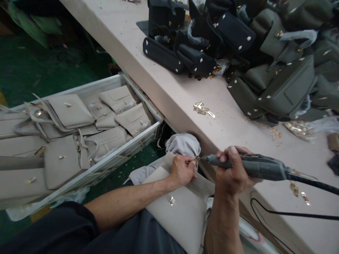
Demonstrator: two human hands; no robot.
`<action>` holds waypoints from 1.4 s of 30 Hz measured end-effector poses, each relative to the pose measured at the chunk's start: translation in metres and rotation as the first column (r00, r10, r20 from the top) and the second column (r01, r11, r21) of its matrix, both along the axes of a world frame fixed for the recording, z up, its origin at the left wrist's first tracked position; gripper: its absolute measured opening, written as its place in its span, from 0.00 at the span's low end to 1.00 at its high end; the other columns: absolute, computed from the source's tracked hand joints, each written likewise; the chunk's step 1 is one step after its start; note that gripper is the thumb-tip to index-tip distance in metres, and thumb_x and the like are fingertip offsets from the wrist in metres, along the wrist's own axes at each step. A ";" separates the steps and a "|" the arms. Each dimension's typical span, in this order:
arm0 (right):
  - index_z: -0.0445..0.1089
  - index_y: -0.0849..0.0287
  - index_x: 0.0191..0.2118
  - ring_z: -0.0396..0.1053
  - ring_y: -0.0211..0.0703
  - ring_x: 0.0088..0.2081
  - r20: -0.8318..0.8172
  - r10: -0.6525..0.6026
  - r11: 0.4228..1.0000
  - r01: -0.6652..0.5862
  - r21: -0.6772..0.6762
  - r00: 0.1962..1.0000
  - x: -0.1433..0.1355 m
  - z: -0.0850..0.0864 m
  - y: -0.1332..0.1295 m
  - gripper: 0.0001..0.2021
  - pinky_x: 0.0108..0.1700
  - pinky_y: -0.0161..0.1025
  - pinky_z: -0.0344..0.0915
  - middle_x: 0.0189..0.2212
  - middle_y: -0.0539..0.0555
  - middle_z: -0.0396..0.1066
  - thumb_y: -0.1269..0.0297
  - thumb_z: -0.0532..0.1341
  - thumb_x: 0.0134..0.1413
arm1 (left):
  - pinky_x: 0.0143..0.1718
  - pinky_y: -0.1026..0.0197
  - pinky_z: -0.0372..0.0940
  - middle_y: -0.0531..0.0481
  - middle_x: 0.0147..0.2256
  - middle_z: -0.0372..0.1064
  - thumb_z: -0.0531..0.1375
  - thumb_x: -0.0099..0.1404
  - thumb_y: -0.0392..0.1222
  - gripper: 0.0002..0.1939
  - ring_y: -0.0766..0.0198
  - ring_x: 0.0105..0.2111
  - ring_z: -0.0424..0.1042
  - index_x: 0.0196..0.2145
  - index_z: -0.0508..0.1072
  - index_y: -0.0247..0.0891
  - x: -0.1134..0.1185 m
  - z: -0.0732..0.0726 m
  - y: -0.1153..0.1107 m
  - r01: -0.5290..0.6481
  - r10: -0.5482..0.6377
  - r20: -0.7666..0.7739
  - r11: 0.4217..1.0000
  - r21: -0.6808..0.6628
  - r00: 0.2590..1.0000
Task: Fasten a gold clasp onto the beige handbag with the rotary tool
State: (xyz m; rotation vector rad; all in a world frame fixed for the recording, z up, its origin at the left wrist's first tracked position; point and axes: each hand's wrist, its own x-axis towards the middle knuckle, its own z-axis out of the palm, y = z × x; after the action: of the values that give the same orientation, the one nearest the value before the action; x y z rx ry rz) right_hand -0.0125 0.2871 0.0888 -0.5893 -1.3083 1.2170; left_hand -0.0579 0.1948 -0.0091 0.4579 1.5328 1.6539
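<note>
Soft, dim light leaves the floor (29,72) shadowy, the tabletop (230,128) paler, upper-right bags (304,16) blurred.

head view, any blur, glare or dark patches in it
In the head view, the dark bags toward the upper right corner look soft and smeared; in the head view, the metal clasp on the beige bag catches a bright glint; in the head view, the green floor at upper left looks dim.
</note>
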 end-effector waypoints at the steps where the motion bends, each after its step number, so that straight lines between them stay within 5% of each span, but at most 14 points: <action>1: 0.71 0.61 0.35 0.62 0.36 0.22 0.017 0.008 1.000 -0.008 0.001 1.000 -0.001 0.000 0.000 0.08 0.29 0.37 0.67 0.24 0.47 0.65 0.70 0.71 0.56 | 0.17 0.68 0.63 0.51 0.19 0.74 0.58 0.69 0.36 0.14 0.62 0.17 0.76 0.26 0.77 0.36 0.000 0.000 -0.001 0.000 0.000 0.001 1.000 0.005 1.000; 11: 0.72 0.61 0.35 0.63 0.37 0.18 0.084 0.168 0.985 -0.170 0.014 0.982 -0.002 -0.007 0.002 0.09 0.23 0.35 0.64 0.22 0.47 0.66 0.71 0.73 0.56 | 0.18 0.68 0.60 0.53 0.17 0.71 0.59 0.68 0.38 0.14 0.63 0.17 0.73 0.25 0.76 0.37 -0.001 -0.005 -0.007 0.030 -0.030 0.009 0.996 0.088 0.999; 23: 0.70 0.61 0.34 0.62 0.36 0.18 0.136 0.196 0.980 -0.191 -0.054 0.971 0.000 -0.011 0.006 0.12 0.23 0.35 0.65 0.22 0.46 0.65 0.67 0.75 0.54 | 0.19 0.69 0.61 0.52 0.17 0.71 0.59 0.70 0.41 0.15 0.64 0.17 0.72 0.26 0.76 0.36 -0.003 -0.004 -0.009 0.070 -0.069 -0.020 0.993 0.093 0.997; 29: 0.74 0.61 0.36 0.65 0.38 0.21 0.070 0.361 0.932 -0.363 0.015 0.930 0.013 0.022 0.019 0.07 0.26 0.37 0.65 0.25 0.49 0.67 0.71 0.71 0.52 | 0.19 0.67 0.63 0.52 0.18 0.72 0.58 0.69 0.40 0.13 0.62 0.18 0.74 0.27 0.76 0.37 -0.004 -0.007 -0.004 0.071 -0.071 -0.001 0.996 0.054 0.997; 35: 0.67 0.61 0.32 0.57 0.32 0.21 -0.176 0.267 0.959 -0.279 -0.049 0.947 0.022 0.055 0.097 0.12 0.27 0.34 0.65 0.26 0.46 0.63 0.69 0.72 0.47 | 0.20 0.67 0.61 0.51 0.17 0.71 0.57 0.69 0.43 0.14 0.62 0.16 0.73 0.28 0.77 0.35 -0.007 -0.005 -0.004 0.053 -0.049 -0.066 0.997 0.055 0.997; 42: 0.59 0.59 0.33 0.59 0.31 0.23 -0.476 -0.124 0.955 -0.025 -0.295 0.871 0.017 0.032 0.239 0.13 0.29 0.32 0.69 0.29 0.44 0.60 0.77 0.64 0.46 | 0.21 0.65 0.61 0.46 0.22 0.76 0.60 0.69 0.53 0.19 0.61 0.16 0.73 0.29 0.77 0.34 -0.010 -0.009 0.000 0.056 -0.054 -0.064 0.998 0.039 0.996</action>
State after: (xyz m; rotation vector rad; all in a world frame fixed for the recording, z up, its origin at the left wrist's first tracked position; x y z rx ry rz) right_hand 0.0044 0.5261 0.1203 -0.4738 -0.6835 1.4159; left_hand -0.0678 0.1946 -0.0181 0.5744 1.5208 1.6447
